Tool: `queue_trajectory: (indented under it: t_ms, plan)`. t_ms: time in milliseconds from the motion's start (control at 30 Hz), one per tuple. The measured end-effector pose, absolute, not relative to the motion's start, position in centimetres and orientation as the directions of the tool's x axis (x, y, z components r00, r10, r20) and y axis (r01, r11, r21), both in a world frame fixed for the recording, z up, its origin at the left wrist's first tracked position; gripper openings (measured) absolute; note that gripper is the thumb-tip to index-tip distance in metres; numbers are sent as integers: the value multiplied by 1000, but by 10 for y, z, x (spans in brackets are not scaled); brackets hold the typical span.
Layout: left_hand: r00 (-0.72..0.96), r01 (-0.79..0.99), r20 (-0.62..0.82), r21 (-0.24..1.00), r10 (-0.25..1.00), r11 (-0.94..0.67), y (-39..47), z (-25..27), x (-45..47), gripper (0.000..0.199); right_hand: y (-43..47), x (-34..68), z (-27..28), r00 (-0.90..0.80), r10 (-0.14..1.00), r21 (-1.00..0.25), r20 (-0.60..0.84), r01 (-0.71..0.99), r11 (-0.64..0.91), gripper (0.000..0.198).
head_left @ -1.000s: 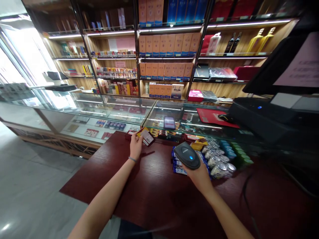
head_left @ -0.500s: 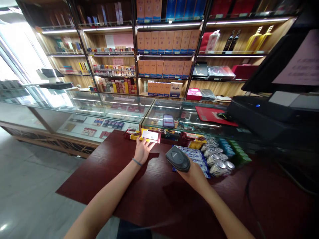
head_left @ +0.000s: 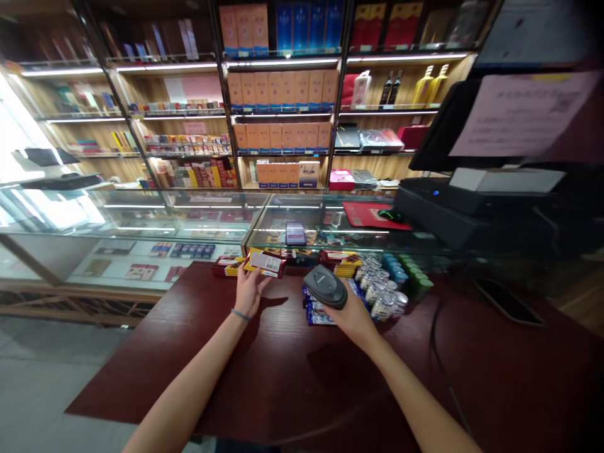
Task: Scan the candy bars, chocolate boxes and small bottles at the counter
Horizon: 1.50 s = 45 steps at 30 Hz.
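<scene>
My left hand (head_left: pixel 249 292) pinches a flat red-and-yellow snack packet (head_left: pixel 265 262) by its lower left part, slightly above the table. The packet's white label with a barcode faces me. My right hand (head_left: pixel 356 319) is wrapped around a dark grey barcode scanner (head_left: pixel 325 286), its head pointing toward the packet but apart from it. Similar packets lie in a left stack (head_left: pixel 226 266), just behind the held one, and in a right stack (head_left: pixel 337 261) behind the scanner. Blue-and-white packets (head_left: pixel 321 314) lie under the scanner, partly hidden by it and my right hand.
Rows of small silver cans (head_left: pixel 383 303), blue cans (head_left: pixel 395 269) and green cans (head_left: pixel 415 277) stand right of the scanner. A black cable (head_left: pixel 436 352) crosses the dark red table (head_left: pixel 274 384). Behind are a glass counter (head_left: pixel 207 217), a red mat (head_left: pixel 361 215) and a phone-like device (head_left: pixel 508 302) at right.
My view has turned right, so everything sits further left. The held packet has tilted, and its label, bright before, now shows the barcode. Both hands keep their holds.
</scene>
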<state>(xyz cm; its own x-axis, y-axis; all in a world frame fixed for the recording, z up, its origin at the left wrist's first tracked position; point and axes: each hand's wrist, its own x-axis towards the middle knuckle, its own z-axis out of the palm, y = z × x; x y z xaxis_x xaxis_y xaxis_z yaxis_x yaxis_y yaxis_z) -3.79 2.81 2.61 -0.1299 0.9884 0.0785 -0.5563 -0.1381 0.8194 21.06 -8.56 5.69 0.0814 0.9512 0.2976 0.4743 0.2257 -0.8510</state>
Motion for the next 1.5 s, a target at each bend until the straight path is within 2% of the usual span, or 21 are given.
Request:
queue_trajectory:
  t_ms: [200, 300, 433, 500, 600, 733, 833, 900, 1167, 1333, 1500]
  plan:
    - [-71, -400, 222, 887, 972, -232, 32, 60, -15, 44, -82, 239, 71, 225, 903, -850, 366, 477, 225, 43]
    - [-66, -261, 327, 906, 943, -333, 39, 77, 8, 40, -84, 256, 82, 334, 876, -875, 348, 452, 176, 46]
    - [-29, -35, 492, 870, 870, -493, 44, 98, 49, 32, -89, 279, 95, 429, 841, -910, 330, 381, 163, 45]
    - [36, 107, 568, 816, 822, -569, 42, 106, 72, 29, -91, 290, 99, 461, 822, -924, 335, 332, 191, 41]
    - [195, 329, 643, 668, 741, -667, 39, 111, 106, 25, -94, 305, 102, 517, 781, -931, 351, 284, 230, 43]
    - [465, 566, 596, 369, 655, -737, 39, 103, 142, 26, -97, 317, 104, 557, 754, -935, 347, 269, 231, 41]
    - [619, 601, 513, 177, 594, -779, 41, 92, 157, 28, -98, 321, 105, 570, 761, -951, 309, 199, 236, 36]
    - [663, 606, 467, 124, 585, -786, 42, 86, 162, 30, -99, 322, 106, 582, 758, -955, 295, 159, 249, 34]
    - [676, 631, 377, 148, 634, -761, 42, 76, 169, 40, -102, 322, 109, 595, 749, -955, 290, 132, 265, 33]
    - [677, 588, 397, 215, 619, -780, 43, 74, 173, 40, -101, 322, 109, 591, 756, -958, 282, 132, 253, 32]
    - [692, 591, 419, 139, 588, -794, 44, 74, 173, 39, -99, 320, 105, 600, 744, -954, 294, 138, 265, 34]
